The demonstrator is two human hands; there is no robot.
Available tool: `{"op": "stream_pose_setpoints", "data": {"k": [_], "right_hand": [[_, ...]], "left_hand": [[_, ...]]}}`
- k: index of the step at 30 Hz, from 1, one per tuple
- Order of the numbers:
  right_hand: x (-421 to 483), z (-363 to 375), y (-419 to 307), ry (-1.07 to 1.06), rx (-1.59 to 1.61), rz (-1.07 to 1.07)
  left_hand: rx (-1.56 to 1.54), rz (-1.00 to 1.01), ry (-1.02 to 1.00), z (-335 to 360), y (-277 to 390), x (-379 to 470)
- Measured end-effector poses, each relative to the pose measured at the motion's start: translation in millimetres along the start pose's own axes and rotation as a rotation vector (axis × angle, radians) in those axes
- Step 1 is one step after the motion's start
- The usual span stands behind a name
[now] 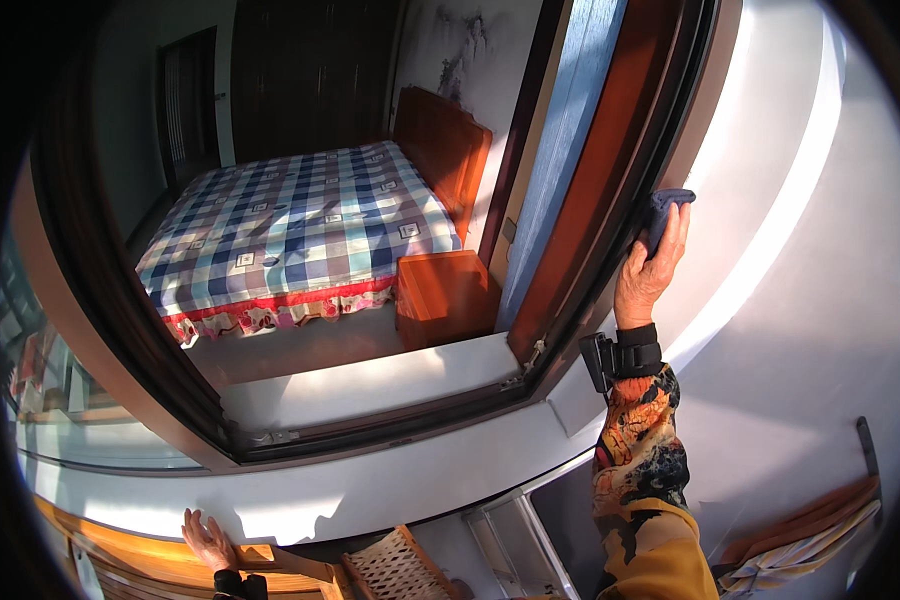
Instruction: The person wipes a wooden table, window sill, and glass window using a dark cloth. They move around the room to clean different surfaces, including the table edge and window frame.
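My right hand (pixel 649 281) presses a folded dark blue cloth (pixel 661 217) against the right side of the brown window frame (pixel 613 259). The fingers lie over the cloth and a black strap with a small device circles the wrist. Low on the left, my left hand (pixel 208 541) has its fingers spread and holds nothing. It is by the white windowsill (pixel 390 480) and the top of a wooden bench or chair (pixel 120 532); whether it leans on either, I cannot tell. The window opening between my hands gives onto a bedroom.
Beyond the window are a bed with a checked cover (pixel 292 225), an orange-brown nightstand (pixel 450 292) and a blue curtain (pixel 562 150). Below the sill stand a woven-backed seat (pixel 397 566) and a metal-framed item (pixel 517 540). Cloths (pixel 802 540) hang on the right wall.
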State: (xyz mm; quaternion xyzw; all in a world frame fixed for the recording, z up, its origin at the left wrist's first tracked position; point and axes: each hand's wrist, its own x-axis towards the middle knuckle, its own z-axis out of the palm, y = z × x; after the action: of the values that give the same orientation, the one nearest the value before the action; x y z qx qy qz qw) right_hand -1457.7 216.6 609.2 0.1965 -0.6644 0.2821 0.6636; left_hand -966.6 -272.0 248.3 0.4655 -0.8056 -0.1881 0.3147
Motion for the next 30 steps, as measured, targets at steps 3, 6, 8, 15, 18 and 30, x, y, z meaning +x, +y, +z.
{"op": "stream_pose_setpoints", "data": {"k": [3, 6, 8, 15, 18, 30], "right_hand": [[-92.0, -9.6, -9.4, -0.056, 0.004, 0.145], [-182.1, -17.9, -22.3, -0.144, 0.014, 0.388], [-233.5, -18.8, -25.4, -0.155, 0.019, 0.504], [-341.6, -32.0, -33.3, -0.187, 0.189, 1.131], [-341.9, -33.7, -40.0, -0.158, 0.383, 1.21], [-362.8, -81.5, -226.8, -0.665, 1.014, 1.5]], "left_hand": [[-0.002, 0.018, 0.012, 5.4, -10.7, 1.3], [-0.013, 0.052, 0.037, 9.4, -19.9, 3.7], [-0.077, 0.018, 0.042, 10.0, -22.2, 4.7], [-0.128, 0.027, 0.058, 6.2, -12.2, 3.8], [-0.043, 0.048, 0.051, 4.6, -9.0, 3.9], [-0.005, 0.034, 0.061, -0.6, 6.0, 1.0]]}}
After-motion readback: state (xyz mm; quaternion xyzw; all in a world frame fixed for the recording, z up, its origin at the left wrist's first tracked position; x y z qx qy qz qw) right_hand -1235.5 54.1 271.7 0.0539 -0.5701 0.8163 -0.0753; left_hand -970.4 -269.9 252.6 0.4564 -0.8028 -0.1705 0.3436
